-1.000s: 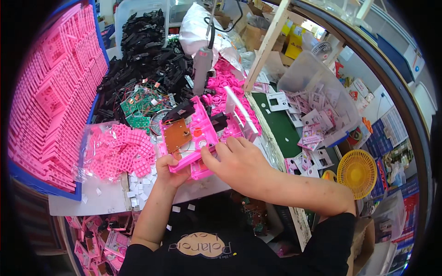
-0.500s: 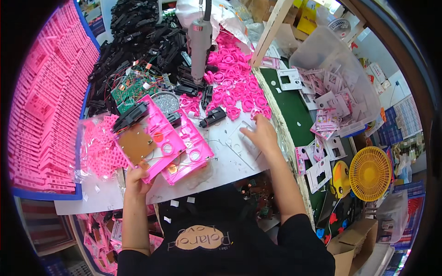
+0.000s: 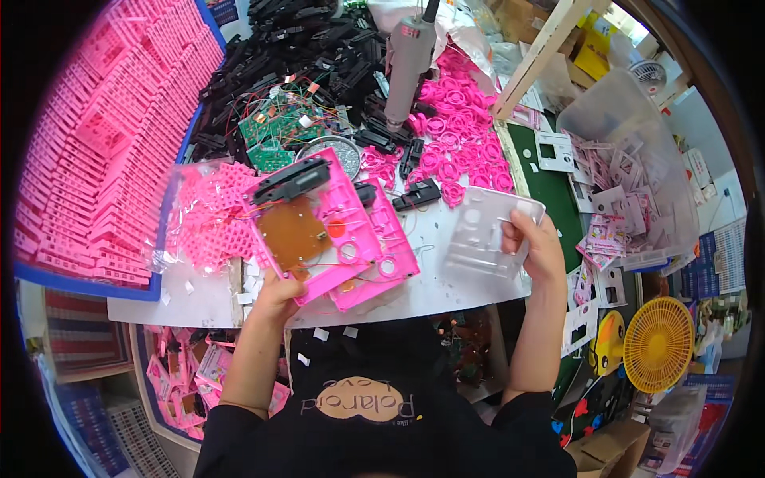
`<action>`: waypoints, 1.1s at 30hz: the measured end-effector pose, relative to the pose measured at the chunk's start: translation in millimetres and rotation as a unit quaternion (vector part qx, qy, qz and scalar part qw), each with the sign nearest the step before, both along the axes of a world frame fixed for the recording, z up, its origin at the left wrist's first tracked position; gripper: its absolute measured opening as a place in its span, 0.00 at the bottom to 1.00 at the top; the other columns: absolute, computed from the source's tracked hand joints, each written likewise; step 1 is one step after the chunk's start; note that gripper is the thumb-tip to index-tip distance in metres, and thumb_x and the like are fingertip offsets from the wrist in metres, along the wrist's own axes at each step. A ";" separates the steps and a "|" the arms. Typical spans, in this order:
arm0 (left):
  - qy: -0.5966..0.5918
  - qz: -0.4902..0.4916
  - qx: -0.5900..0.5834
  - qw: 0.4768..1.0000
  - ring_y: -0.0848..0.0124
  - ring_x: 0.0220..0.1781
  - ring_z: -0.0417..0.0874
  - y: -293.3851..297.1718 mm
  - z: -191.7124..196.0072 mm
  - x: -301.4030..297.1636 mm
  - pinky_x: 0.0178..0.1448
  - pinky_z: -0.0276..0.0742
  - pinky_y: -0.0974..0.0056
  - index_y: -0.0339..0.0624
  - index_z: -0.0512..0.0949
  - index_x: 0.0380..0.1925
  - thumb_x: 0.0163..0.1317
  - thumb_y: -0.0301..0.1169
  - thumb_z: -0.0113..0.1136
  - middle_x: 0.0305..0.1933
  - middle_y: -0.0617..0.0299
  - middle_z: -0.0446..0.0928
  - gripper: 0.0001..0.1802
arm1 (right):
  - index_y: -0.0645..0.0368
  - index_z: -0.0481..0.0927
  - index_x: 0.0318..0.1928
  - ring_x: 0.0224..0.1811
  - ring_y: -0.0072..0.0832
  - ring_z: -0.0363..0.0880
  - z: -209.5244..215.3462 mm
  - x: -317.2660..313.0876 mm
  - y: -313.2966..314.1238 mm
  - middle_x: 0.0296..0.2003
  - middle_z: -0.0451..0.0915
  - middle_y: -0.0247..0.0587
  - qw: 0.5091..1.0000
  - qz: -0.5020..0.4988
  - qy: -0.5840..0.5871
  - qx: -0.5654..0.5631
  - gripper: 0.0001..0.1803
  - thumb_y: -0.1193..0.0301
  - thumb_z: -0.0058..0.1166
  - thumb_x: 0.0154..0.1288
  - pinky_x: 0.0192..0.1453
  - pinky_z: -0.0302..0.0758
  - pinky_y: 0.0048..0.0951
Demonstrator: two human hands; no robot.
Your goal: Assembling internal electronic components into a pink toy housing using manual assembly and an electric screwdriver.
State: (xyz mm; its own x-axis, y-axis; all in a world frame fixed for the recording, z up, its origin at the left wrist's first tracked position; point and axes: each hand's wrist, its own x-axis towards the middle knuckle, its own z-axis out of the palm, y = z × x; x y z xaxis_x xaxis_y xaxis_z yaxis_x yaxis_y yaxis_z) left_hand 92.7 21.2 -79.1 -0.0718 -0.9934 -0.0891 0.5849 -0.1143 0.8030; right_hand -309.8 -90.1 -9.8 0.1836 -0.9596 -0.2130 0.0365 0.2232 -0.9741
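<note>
My left hand (image 3: 280, 298) pinches the lower corner of a pink plastic housing (image 3: 348, 211), tilted above the table. A brown circuit board (image 3: 293, 233), a black plastic part (image 3: 293, 182) and thin wires sit in it. Partly covered by it, a second pink housing (image 3: 402, 271) with wires lies on the table. My right hand (image 3: 535, 243) grips a clear plastic cover (image 3: 484, 231) by its right side, raised off the table. A loose black part (image 3: 417, 194) lies between the housings and the cover.
A grey electric screwdriver (image 3: 409, 72) hangs over the table, near a round dish of screws (image 3: 331, 151). Behind are green circuit boards (image 3: 275, 131), black parts (image 3: 319, 52) and pink rings (image 3: 462, 119). A crate of pink pieces (image 3: 119, 143) stands left, a clear bin (image 3: 665, 135) right.
My right hand has taken hold of the clear cover and lifted it from the table. My left hand still holds the pink housing. The whole view has shifted.
</note>
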 end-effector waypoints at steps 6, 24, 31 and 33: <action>-0.112 -0.040 0.033 0.992 0.62 0.57 0.81 2.4 16.5 -37.4 0.58 0.80 0.57 0.36 0.63 0.68 0.38 0.23 0.71 0.60 0.55 0.76 0.50 | 0.59 0.75 0.43 0.37 0.32 0.84 59.4 131.1 12.2 0.35 0.83 0.41 0.978 0.179 -0.010 -0.111 0.14 0.63 0.61 0.68 0.36 0.78 0.34; -0.102 0.054 0.023 0.993 0.48 0.58 0.81 1.9 -9.4 19.9 0.64 0.79 0.45 0.30 0.60 0.68 0.45 0.33 0.72 0.60 0.45 0.75 0.50 | 0.63 0.84 0.40 0.27 0.17 0.77 9.9 -44.3 -172.0 0.28 0.82 0.34 0.936 -0.191 0.217 -0.202 0.15 0.63 0.64 0.64 0.32 0.74 0.22; -0.127 0.134 0.140 0.973 0.51 0.59 0.80 9.1 28.3 42.2 0.63 0.78 0.49 0.33 0.57 0.70 0.41 0.35 0.74 0.61 0.48 0.74 0.55 | 0.69 0.76 0.58 0.57 0.51 0.79 -79.8 -149.8 -387.3 0.53 0.80 0.63 0.822 -0.309 0.462 -0.120 0.45 0.43 0.64 0.51 0.62 0.74 0.41; -0.122 0.149 0.156 0.969 0.51 0.58 0.80 5.4 31.6 43.9 0.63 0.79 0.48 0.32 0.57 0.70 0.41 0.35 0.73 0.61 0.48 0.74 0.54 | 0.70 0.74 0.60 0.61 0.55 0.77 -91.9 -149.9 -423.3 0.55 0.78 0.68 0.831 -0.326 0.445 -0.068 0.51 0.39 0.63 0.47 0.65 0.72 0.43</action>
State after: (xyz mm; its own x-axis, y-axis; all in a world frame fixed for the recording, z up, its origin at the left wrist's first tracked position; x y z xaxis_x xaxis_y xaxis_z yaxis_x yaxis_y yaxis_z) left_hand 136.6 26.6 -47.6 0.2747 -0.8892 -0.3658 0.4255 -0.2287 0.8756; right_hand -459.7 -513.4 -101.8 -0.5568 -0.8199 0.1331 -0.6427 0.3238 -0.6943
